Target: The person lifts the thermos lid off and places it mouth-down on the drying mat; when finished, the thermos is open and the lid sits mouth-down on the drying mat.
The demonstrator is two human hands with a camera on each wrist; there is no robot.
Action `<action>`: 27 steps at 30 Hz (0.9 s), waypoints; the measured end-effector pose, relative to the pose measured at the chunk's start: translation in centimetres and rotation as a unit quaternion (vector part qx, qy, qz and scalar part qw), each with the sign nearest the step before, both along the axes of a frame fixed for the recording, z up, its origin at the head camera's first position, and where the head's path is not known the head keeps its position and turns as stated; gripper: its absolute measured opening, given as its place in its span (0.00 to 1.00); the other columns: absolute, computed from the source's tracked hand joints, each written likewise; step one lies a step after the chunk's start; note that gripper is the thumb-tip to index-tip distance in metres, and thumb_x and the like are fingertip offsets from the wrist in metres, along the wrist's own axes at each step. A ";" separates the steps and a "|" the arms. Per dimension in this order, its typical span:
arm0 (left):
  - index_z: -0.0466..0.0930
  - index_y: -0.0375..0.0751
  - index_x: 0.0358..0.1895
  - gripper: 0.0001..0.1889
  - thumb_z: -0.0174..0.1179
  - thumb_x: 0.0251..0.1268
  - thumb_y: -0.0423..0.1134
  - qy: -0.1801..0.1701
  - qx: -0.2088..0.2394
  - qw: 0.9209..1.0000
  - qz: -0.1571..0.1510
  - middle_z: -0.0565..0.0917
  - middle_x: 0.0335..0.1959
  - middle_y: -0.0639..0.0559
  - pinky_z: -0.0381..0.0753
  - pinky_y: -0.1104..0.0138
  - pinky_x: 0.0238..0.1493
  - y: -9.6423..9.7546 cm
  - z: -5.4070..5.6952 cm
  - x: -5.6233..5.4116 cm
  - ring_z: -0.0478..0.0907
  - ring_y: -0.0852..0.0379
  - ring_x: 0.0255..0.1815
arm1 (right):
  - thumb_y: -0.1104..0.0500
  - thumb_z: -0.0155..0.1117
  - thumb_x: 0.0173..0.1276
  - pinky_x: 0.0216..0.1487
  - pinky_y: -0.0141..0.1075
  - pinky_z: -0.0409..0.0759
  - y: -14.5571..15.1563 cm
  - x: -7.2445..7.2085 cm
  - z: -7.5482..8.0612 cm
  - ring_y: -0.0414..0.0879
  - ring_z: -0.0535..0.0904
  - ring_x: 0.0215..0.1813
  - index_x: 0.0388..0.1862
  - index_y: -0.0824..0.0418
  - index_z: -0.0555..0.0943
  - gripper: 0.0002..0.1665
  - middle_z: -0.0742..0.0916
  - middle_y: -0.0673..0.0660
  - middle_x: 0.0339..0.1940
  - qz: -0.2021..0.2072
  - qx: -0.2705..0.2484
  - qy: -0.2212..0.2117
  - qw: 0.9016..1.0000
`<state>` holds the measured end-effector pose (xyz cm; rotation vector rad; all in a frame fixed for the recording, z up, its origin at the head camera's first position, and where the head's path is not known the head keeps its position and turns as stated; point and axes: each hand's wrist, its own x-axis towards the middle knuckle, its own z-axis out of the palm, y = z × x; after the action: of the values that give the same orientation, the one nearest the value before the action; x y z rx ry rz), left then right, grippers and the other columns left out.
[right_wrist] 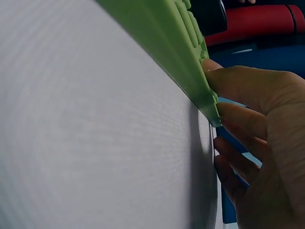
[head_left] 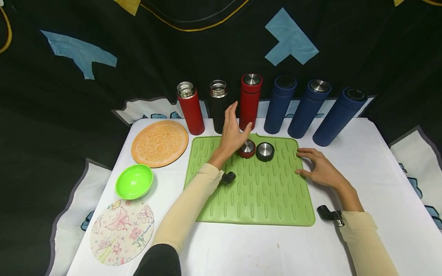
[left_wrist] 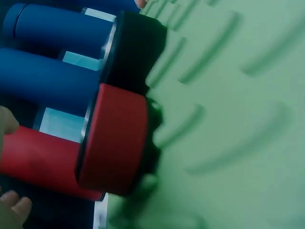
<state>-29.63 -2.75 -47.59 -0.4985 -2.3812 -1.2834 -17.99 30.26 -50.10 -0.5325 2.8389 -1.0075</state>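
My left hand [head_left: 232, 132] reaches over the far part of a green ridged mat [head_left: 272, 195], fingers spread and nothing between them. Its fingertips are near a capped red flask [head_left: 249, 103] and overlap an uncapped black flask [head_left: 217, 115] in the head view. Under the palm sit a red lid [left_wrist: 116, 140] and, beside it, a black lid [head_left: 265, 151], both resting on the mat with steel tops up. My right hand [head_left: 319, 168] is at the mat's right edge, thumb and fingers parted, with fingertips touching the rim [right_wrist: 202, 88] in the right wrist view.
An uncapped red flask [head_left: 191, 111] stands at the back left. Three blue flasks, the middle one [head_left: 307, 111] steel-topped, line the back right. At left are an orange round mat [head_left: 160, 143], a green bowl [head_left: 134, 182] and a butterfly-print disc [head_left: 122, 234]. A dark curtain [head_left: 172, 57] hangs behind.
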 end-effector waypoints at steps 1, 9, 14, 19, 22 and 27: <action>0.51 0.36 0.85 0.45 0.67 0.74 0.42 -0.008 -0.005 1.000 0.007 0.61 0.82 0.38 0.65 0.61 0.82 0.3 0.1 -0.3 0.64 0.47 0.82 | 0.58 0.79 0.68 0.77 0.73 0.58 0.0 0.0 0.0 0.75 0.60 0.81 0.73 0.73 0.76 0.40 0.72 0.71 0.78 0.001 -0.001 0.001 1.000; 0.48 0.43 0.87 0.48 0.68 0.73 0.44 -0.058 0.011 0.998 0.032 0.66 0.81 0.40 0.72 0.53 0.78 1.9 1.4 -2.6 0.71 0.45 0.77 | 0.60 0.79 0.66 0.77 0.73 0.58 0.2 -0.1 -0.2 0.74 0.61 0.80 0.73 0.72 0.76 0.39 0.73 0.71 0.77 -0.001 -0.001 0.016 1.000; 0.51 0.44 0.86 0.47 0.70 0.72 0.44 -0.073 0.008 0.996 0.046 0.70 0.79 0.42 0.74 0.52 0.76 2.2 1.4 -3.1 0.75 0.44 0.73 | 0.59 0.79 0.67 0.77 0.72 0.58 0.1 -0.1 -0.4 0.74 0.61 0.80 0.73 0.72 0.76 0.39 0.72 0.71 0.78 0.000 -0.002 0.010 1.000; 0.55 0.42 0.84 0.45 0.72 0.72 0.43 -0.055 0.019 0.997 0.040 0.71 0.77 0.42 0.75 0.54 0.75 2.1 1.0 -3.3 0.75 0.46 0.72 | 0.58 0.79 0.68 0.77 0.72 0.58 0.1 -0.1 -0.3 0.74 0.60 0.81 0.74 0.72 0.76 0.40 0.72 0.71 0.79 0.001 0.002 0.004 1.000; 0.57 0.41 0.84 0.45 0.73 0.70 0.42 -0.036 0.017 0.999 0.025 0.73 0.74 0.41 0.77 0.54 0.74 1.7 0.8 -3.1 0.76 0.46 0.71 | 0.58 0.79 0.68 0.77 0.72 0.58 0.1 -0.1 -0.3 0.74 0.60 0.80 0.74 0.72 0.76 0.40 0.71 0.71 0.78 0.004 0.006 0.004 1.000; 0.61 0.41 0.83 0.44 0.75 0.67 0.42 0.020 0.020 1.000 -0.006 0.75 0.70 0.41 0.79 0.59 0.70 1.2 1.2 -1.9 0.78 0.47 0.67 | 0.59 0.79 0.68 0.77 0.72 0.58 0.0 -0.1 -0.2 0.74 0.61 0.80 0.74 0.72 0.76 0.39 0.72 0.72 0.78 0.002 0.009 0.006 1.000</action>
<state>-31.57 -1.52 -46.36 -0.5233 -2.3191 -1.3113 -18.11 30.25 -50.28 -0.5445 2.8520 -0.9818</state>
